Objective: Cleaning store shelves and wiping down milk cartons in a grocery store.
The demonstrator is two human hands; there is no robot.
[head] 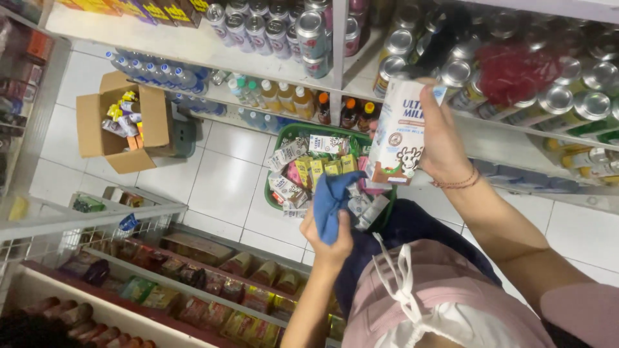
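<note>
The person wears a pale pink top with white drawstrings (401, 277) at lower right of the frame, dark blue trousers (412, 232) below, and a thin reddish bracelet (456, 182) on the right wrist.

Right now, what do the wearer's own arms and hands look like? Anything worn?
Both forearms are bare, no gloves. The right hand has a thin reddish-brown string bracelet at the wrist. A pale pink sleeve edge shows at the right upper arm. The left hand shows no ring, watch or band.
</note>
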